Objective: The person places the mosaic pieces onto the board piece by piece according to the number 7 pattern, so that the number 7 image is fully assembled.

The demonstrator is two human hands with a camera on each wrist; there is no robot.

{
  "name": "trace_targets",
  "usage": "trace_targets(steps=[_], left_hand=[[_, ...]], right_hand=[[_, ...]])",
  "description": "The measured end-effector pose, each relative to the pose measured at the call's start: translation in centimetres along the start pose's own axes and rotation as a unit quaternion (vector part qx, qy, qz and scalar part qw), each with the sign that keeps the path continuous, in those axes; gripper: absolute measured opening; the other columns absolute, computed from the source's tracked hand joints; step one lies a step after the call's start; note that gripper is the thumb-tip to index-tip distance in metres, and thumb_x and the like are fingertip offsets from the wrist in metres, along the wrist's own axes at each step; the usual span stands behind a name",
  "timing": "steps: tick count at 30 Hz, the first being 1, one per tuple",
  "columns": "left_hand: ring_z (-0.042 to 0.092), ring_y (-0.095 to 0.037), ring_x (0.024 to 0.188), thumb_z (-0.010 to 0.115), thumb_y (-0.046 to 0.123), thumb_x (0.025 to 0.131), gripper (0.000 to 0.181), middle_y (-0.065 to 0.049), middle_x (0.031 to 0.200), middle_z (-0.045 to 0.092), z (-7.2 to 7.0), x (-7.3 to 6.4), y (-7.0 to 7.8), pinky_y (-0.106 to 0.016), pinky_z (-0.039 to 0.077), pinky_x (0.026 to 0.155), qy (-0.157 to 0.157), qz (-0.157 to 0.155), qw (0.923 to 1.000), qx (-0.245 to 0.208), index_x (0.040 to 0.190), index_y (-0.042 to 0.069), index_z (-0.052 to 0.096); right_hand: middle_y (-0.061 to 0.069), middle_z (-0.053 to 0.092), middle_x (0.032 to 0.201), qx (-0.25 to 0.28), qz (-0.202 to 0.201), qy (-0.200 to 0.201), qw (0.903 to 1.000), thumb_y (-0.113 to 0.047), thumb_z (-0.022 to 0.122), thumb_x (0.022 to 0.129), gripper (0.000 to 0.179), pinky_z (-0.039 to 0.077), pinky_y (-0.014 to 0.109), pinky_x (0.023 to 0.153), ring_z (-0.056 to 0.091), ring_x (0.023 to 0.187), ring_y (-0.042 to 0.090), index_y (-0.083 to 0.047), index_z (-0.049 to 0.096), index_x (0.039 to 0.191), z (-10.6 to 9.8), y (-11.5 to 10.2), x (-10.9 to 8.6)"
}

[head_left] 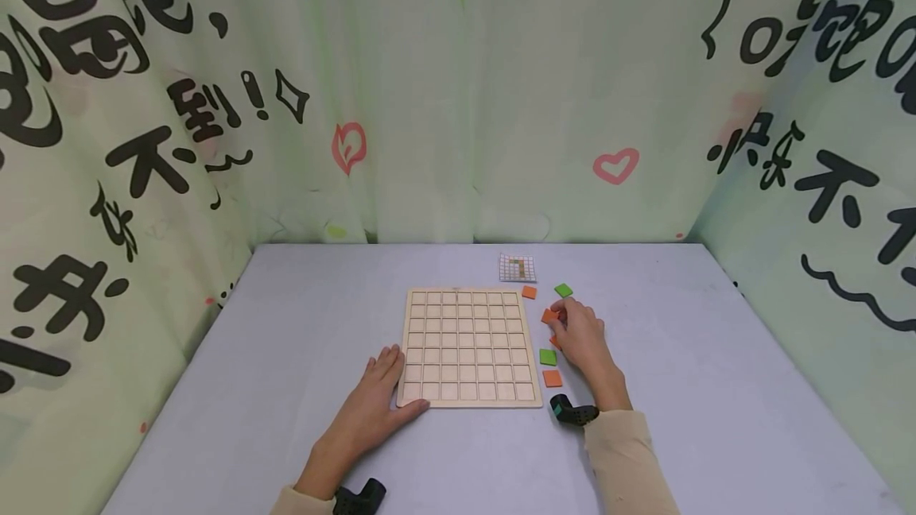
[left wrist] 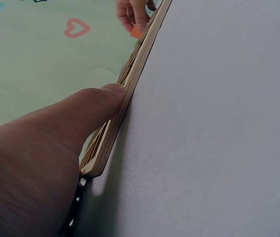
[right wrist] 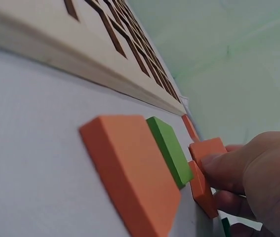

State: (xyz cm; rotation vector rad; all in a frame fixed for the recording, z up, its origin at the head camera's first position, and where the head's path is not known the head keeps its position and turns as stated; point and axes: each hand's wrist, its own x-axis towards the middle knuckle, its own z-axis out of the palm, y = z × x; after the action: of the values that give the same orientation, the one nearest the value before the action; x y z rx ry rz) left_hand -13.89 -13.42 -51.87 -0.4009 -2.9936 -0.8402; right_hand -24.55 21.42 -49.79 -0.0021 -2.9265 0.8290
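Note:
A square wooden grid board (head_left: pixel 468 348) lies on the table, its cells bare. My left hand (head_left: pixel 370 400) rests along its left side, fingers extended, with the thumb on the near left corner. In the left wrist view that thumb (left wrist: pixel 105 101) presses on the board's edge. Right of the board, my right hand (head_left: pixel 583 336) pinches an orange square tile (right wrist: pixel 208 146) between thumb and fingers. Another orange tile (right wrist: pixel 203 192) lies just under it. Closer to me are a green tile (head_left: pixel 548 357) and an orange tile (head_left: pixel 552 378).
A small card with a coloured grid pattern (head_left: pixel 517 268) lies beyond the board. Near it are an orange tile (head_left: pixel 529 292) and a green tile (head_left: pixel 564 290). Curtains (head_left: pixel 465 102) printed with black characters and hearts enclose the white table (head_left: pixel 315 300).

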Motion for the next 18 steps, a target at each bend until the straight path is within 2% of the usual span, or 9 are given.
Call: trace_targets(steps=[5, 12, 18], left_hand=[[0.028, -0.037, 0.152, 0.069, 0.056, 0.088, 0.093, -0.022, 0.159, 0.036, -0.04, 0.01, 0.05, -0.050, 0.022, 0.126, -0.001, -0.002, 1.0000, -0.001, 0.149, -0.008, 0.040], [0.029, -0.036, 0.152, 0.069, 0.056, 0.088, 0.093, -0.021, 0.159, 0.037, -0.01, 0.04, 0.07, -0.049, 0.022, 0.127, 0.000, -0.004, 1.0000, -0.001, 0.149, -0.007, 0.040], [0.029, -0.034, 0.152, 0.067, 0.058, 0.088, 0.093, -0.021, 0.159, 0.037, 0.04, 0.01, 0.06, -0.049, 0.022, 0.127, 0.004, -0.006, 1.0000, 0.001, 0.149, -0.007, 0.040]], right_hand=[[0.015, 0.064, 0.102, 0.005, 0.001, 0.005, 1.0000, -0.015, 0.062, 0.099, 0.024, 0.042, 0.052, 0.089, 0.055, 0.093, 0.029, -0.001, 0.060, 0.119, -0.03, -0.08, 0.03], [0.014, 0.063, 0.100, 0.006, -0.005, 0.012, 0.9999, -0.014, 0.063, 0.098, 0.023, 0.040, 0.050, 0.088, 0.055, 0.090, 0.027, -0.001, 0.060, 0.117, 0.00, -0.21, -0.02], [0.015, 0.063, 0.103, 0.011, -0.013, 0.025, 0.9995, -0.013, 0.061, 0.099, 0.024, 0.045, 0.048, 0.087, 0.056, 0.090, 0.027, 0.000, 0.060, 0.120, -0.05, -0.57, -0.04]])
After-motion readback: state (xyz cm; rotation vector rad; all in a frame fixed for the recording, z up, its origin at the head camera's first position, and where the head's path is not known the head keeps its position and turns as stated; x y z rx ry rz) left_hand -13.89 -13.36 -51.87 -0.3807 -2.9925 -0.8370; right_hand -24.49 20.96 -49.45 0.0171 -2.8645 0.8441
